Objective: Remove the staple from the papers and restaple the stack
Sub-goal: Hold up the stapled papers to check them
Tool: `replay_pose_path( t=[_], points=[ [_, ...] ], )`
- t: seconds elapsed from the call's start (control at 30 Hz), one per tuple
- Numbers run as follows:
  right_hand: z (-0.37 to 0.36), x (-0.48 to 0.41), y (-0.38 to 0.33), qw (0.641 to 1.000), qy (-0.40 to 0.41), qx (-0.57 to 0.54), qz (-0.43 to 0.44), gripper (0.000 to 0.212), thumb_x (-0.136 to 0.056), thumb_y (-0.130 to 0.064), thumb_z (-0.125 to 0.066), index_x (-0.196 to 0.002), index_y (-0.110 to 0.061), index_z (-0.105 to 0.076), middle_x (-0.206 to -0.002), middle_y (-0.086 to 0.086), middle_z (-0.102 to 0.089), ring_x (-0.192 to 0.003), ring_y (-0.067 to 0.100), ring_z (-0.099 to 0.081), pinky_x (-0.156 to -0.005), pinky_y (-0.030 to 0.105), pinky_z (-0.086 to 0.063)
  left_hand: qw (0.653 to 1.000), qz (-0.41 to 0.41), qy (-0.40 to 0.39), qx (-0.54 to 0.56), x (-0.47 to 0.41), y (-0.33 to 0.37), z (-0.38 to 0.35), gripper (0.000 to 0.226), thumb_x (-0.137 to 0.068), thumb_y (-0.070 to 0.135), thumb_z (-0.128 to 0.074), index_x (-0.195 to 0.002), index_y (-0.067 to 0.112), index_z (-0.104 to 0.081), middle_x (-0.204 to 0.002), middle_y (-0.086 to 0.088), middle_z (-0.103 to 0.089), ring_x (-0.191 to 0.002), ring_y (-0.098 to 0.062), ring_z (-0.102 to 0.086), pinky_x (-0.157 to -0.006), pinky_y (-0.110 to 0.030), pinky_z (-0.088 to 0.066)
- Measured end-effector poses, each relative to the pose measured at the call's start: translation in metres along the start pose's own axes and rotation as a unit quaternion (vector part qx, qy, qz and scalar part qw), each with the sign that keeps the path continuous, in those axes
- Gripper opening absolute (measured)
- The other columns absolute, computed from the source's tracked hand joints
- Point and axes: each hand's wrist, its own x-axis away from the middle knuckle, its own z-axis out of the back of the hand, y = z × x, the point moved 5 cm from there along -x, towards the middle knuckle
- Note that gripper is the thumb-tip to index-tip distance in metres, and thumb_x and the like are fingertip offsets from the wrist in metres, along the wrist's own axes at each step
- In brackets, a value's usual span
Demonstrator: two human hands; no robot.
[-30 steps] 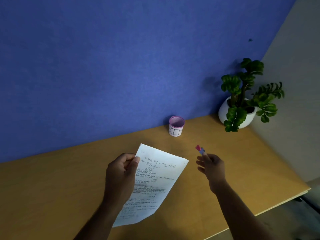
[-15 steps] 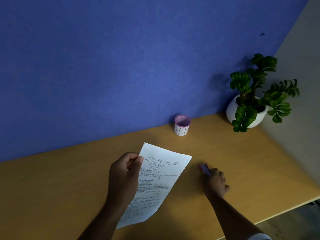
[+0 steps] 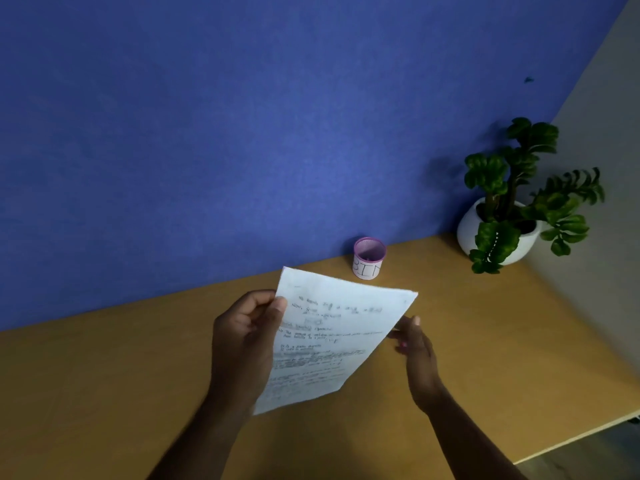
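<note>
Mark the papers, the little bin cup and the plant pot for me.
papers point(image 3: 332, 341): head view, middle of the top sheet.
bin cup point(image 3: 367, 268): head view, white label on its side.
plant pot point(image 3: 465, 232): head view, bare white left wall.

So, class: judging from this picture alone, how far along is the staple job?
Done: cannot be confirmed; any staple is too small to see. In hand: the left hand pinches the white handwritten paper stack above the wooden desk, while the right hand reaches to its right edge. Left: restapling; no stapler is in view. The small pink-rimmed cup marked BIN stands behind.
</note>
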Motion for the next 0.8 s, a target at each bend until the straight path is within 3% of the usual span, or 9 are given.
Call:
replay_pose_path(
  t=[0.07,0.13,0.27,0.33,0.47,0.6,0.7,0.8],
  points=[
    [-0.017,0.015,-0.029,0.995,-0.077,-0.060,-0.008,0.079,-0.107,-0.064,-0.006,-0.133,-0.026,-0.070,-0.132,0.000,-0.076,-0.123,0.023,-0.070,-0.101,0.051,-0.053,0.998,0.018,0.021,0.053,-0.009,0.002,0.005,0.011,-0.101,0.028,-0.075,-0.096,0.021,-0.080,-0.090,-0.008,-0.085,-0.081,-0.024,-0.079,-0.074,-0.044,-0.063],
    [-0.028,0.026,-0.043,0.988,-0.117,-0.099,-0.021,0.080,-0.110,-0.059,-0.004,-0.137,-0.017,-0.067,-0.134,0.008,-0.075,-0.124,0.030,-0.071,-0.101,0.053,-0.055,0.994,0.029,0.043,0.099,-0.023,-0.001,0.011,0.010,-0.104,0.021,-0.073,-0.098,0.018,-0.080,-0.095,-0.010,-0.086,-0.087,-0.029,-0.080,-0.081,-0.049,-0.064],
    [-0.040,0.039,-0.049,0.989,-0.130,-0.075,-0.010,0.034,-0.111,-0.027,-0.049,-0.117,-0.002,-0.071,-0.119,0.013,-0.080,-0.112,0.042,-0.073,-0.087,0.046,-0.063,0.981,0.057,0.087,0.163,-0.055,-0.013,0.022,0.010,-0.105,0.020,-0.071,-0.104,0.013,-0.078,-0.114,-0.027,-0.081,-0.104,-0.046,-0.078,-0.097,-0.066,-0.060],
    [-0.041,0.041,-0.043,0.990,-0.112,-0.089,-0.022,0.018,-0.104,-0.010,-0.060,-0.111,0.002,-0.072,-0.110,0.015,-0.082,-0.107,0.049,-0.073,-0.082,0.043,-0.063,0.974,0.068,0.116,0.181,-0.067,-0.021,0.027,0.009,-0.105,0.019,-0.070,-0.102,0.015,-0.077,-0.120,-0.031,-0.078,-0.102,-0.039,-0.076,-0.100,-0.063,-0.059],
    [-0.041,0.042,-0.035,0.992,-0.088,-0.075,-0.044,0.014,-0.103,-0.005,-0.062,-0.107,0.002,-0.073,-0.102,0.018,-0.083,-0.100,0.053,-0.073,-0.087,0.060,-0.060,0.970,0.097,0.127,0.181,-0.082,-0.052,0.030,0.009,-0.106,0.017,-0.070,-0.102,0.016,-0.078,-0.119,-0.025,-0.080,-0.102,-0.034,-0.076,-0.096,-0.052,-0.061],
    [-0.041,0.028,-0.025,0.994,-0.066,-0.055,-0.061,0.015,-0.105,-0.008,-0.060,-0.109,-0.004,-0.074,-0.102,0.013,-0.084,-0.097,0.044,-0.078,-0.089,0.064,-0.061,0.975,0.186,0.068,0.099,-0.074,-0.100,0.025,0.013,-0.104,0.014,-0.070,-0.111,0.011,-0.080,-0.107,-0.016,-0.086,-0.081,-0.025,-0.081,-0.064,-0.032,-0.061],
    [-0.043,0.013,-0.013,0.994,-0.056,-0.037,-0.082,0.016,-0.106,-0.008,-0.059,-0.108,-0.006,-0.075,-0.101,0.010,-0.084,-0.098,0.040,-0.079,-0.091,0.063,-0.062,0.967,0.252,0.010,0.022,-0.055,-0.137,0.019,0.021,-0.101,0.008,-0.067,-0.117,0.014,-0.079,-0.103,-0.012,-0.086,-0.087,-0.031,-0.083,-0.060,-0.035,-0.061],
    [-0.048,-0.002,0.002,0.993,-0.057,-0.017,-0.104,0.018,-0.107,-0.008,-0.057,-0.109,-0.007,-0.075,-0.102,0.008,-0.084,-0.096,0.034,-0.080,-0.091,0.059,-0.063,0.957,0.287,-0.018,-0.045,-0.039,-0.166,0.013,0.023,-0.096,0.002,-0.065,-0.105,0.017,-0.080,-0.098,-0.006,-0.085,-0.089,-0.027,-0.082,-0.065,-0.037,-0.064]
  ],
)
